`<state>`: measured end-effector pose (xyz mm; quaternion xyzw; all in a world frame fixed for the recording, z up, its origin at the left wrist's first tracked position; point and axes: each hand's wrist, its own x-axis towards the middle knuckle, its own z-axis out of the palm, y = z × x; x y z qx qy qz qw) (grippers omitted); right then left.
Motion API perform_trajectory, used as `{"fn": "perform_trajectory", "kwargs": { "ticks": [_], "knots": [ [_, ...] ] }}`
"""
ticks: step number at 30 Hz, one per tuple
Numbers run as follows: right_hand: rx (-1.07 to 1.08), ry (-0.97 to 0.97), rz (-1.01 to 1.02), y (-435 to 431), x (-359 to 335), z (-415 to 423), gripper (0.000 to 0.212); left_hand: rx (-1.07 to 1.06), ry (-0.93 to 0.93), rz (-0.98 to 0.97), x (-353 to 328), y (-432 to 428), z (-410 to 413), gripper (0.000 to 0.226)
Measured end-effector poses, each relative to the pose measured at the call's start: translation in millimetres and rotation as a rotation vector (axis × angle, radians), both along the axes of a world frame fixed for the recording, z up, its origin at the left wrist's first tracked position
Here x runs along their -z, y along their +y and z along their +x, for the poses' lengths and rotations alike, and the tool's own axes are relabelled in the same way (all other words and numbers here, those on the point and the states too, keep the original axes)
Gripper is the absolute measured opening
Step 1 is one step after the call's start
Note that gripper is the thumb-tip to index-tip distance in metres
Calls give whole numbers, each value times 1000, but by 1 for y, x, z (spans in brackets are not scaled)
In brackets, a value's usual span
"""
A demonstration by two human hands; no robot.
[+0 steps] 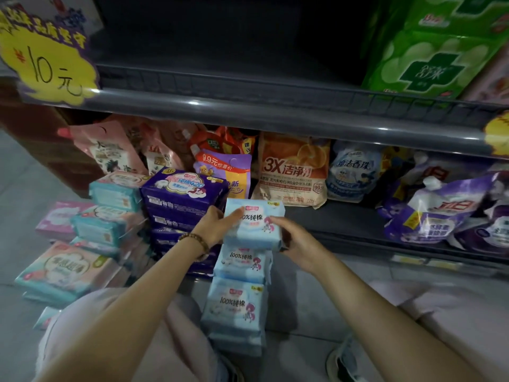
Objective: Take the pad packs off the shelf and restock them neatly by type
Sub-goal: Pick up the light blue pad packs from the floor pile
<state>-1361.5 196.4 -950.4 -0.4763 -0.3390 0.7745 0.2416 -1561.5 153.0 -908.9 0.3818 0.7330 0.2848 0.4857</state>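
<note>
A light blue pad pack [257, 226] is held between both hands above the floor, in front of the lower shelf. My left hand [214, 226] grips its left side, thumb on the front. My right hand [293, 238] grips its right side and lower corner. Below it, more light blue packs [237, 304] lie in a row on the floor between my knees. A stack of dark purple packs [179, 197] stands to the left. Further left are teal-and-pink packs [110, 216] in loose piles, with a larger pink pack [66, 268] at the front.
The upper shelf [248, 78] is dark and bare in the middle, with green boxes [429, 51] at its right. A yellow price sign [46, 56] hangs at its left. Detergent refill pouches [294, 169] fill the lower shelf. My knees and a shoe [344, 362] are below.
</note>
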Motion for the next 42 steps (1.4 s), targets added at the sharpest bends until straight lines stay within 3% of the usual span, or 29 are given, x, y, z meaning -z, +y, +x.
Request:
{"fn": "perform_trajectory", "kwargs": {
  "ticks": [2,4,9,11,15,17,19,21,24,27,31,36,39,42],
  "knots": [
    [-73,-37,-38,-13,-3,4,43,132,70,-26,6,-12,-7,89],
    [-154,-82,-58,-23,1,7,37,249,175,-76,19,-23,-9,100],
    [-223,-142,-77,-36,11,3,69,198,250,-212,25,-37,-4,66],
    [-244,-150,-84,-37,14,2,70,160,216,-332,26,-34,-7,82],
    [-256,-118,-164,-45,15,-4,51,62,47,-433,29,-27,-10,106],
    [-227,-78,-201,-47,16,-6,60,47,-68,-440,28,-24,-7,93],
    [-208,-48,-222,-47,16,-6,56,-12,-196,-494,26,-23,-4,64],
    [-180,-39,-241,-47,16,-4,53,-41,-307,-541,23,-25,-3,55],
    [-124,37,-267,-51,19,1,55,-20,-385,-490,23,-28,-1,76],
    [-73,92,-248,-59,17,6,60,61,-372,-392,16,-30,9,57],
    [23,127,-147,-64,-12,24,64,142,-353,-288,-8,-26,28,78],
    [81,34,265,-51,-95,50,64,179,-359,55,-71,-17,57,68],
    [162,5,519,-44,-154,60,51,241,-387,319,-121,-14,77,46],
    [207,2,784,-26,-204,71,45,278,-376,600,-176,-5,91,42]
  ]
}}
